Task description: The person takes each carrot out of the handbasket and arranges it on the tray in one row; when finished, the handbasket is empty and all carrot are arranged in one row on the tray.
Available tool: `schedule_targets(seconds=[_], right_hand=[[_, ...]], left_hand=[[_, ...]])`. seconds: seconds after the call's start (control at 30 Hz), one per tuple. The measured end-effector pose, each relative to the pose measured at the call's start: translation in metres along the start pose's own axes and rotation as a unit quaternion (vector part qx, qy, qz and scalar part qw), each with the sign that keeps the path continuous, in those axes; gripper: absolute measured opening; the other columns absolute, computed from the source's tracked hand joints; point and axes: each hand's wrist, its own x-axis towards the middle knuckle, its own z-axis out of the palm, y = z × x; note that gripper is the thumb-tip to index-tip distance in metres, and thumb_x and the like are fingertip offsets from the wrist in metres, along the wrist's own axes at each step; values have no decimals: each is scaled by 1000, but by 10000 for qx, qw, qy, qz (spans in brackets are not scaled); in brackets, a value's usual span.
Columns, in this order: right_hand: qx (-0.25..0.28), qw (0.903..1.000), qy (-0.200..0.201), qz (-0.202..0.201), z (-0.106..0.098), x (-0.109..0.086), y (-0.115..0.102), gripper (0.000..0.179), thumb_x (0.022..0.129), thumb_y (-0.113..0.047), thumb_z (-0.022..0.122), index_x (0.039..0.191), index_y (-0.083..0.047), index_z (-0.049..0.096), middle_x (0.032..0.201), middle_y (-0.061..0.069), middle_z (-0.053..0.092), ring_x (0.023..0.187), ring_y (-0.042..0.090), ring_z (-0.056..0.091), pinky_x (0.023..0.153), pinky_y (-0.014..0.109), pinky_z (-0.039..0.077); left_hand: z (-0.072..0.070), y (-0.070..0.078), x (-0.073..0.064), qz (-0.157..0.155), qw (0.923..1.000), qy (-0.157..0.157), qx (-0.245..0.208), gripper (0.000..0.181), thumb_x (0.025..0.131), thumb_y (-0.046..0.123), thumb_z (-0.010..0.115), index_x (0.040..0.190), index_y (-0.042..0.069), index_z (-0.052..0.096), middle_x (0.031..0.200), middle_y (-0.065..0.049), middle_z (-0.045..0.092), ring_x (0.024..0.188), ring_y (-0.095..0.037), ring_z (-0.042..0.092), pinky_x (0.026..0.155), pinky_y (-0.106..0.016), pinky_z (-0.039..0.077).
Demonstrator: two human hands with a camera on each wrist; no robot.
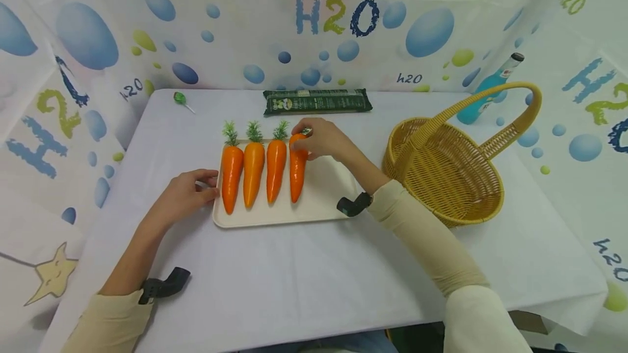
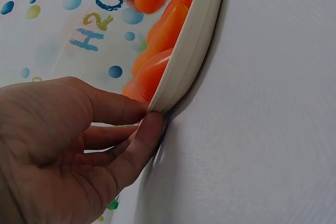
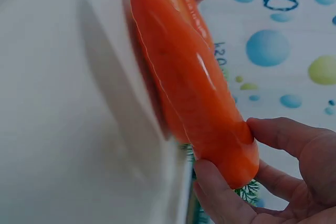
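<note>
An orange toy carrot [image 1: 296, 173] is gripped near its thick top by my right hand [image 1: 321, 138]. In the right wrist view the thumb and fingers pinch that carrot [image 3: 191, 77], which is raised a little and casts a shadow on the tray [image 1: 326, 195]. Three more carrots with green tops lie side by side on the tray's left half: one at the left end [image 1: 232, 178], a lighter one [image 1: 253, 173] and a third [image 1: 276, 170]. My left hand [image 2: 68, 140] pinches the cream tray's left rim between thumb and fingers.
A wicker basket [image 1: 446, 178] with a tall handle stands right of the tray. Behind it is a blue bottle [image 1: 490, 91]. A dark green package [image 1: 319, 101] lies at the table's back, and a green lollipop [image 1: 180, 98] lies at the back left.
</note>
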Motion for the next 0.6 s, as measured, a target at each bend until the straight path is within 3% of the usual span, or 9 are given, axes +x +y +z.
schedule_targets(seconds=[0.17,0.37,0.5,0.6], right_hand=[[99,9995,-43,304,10,13,18,34,90,-22,72,121,-14,63,118,8,59,89,22,66,69,31,58],[-13,9997,-32,232,22,19,26,36,90,-24,73,122,-13,64,122,10,57,88,22,65,67,30,57],[-95,9997,-49,207,28,21,27,37,91,-24,72,125,-12,64,124,11,56,87,22,66,67,30,57],[-96,9998,-40,197,31,21,28,37,91,-23,72,125,-11,64,124,12,56,86,23,66,67,31,58]], left_hand=[[5,-2,3,-3,9999,-83,-98,52,95,18,62,139,-7,49,120,-23,60,101,-35,62,77,-37,56],[7,-8,3,16,9999,-105,9,51,95,17,62,139,-7,49,121,-23,61,106,-38,60,79,-41,56],[3,-1,5,-31,9997,51,249,53,96,16,59,142,-8,44,126,-25,57,111,-40,58,82,-46,55],[-5,9,10,-14,9976,408,556,54,97,14,58,144,-8,41,130,-27,52,115,-43,54,85,-51,53]])
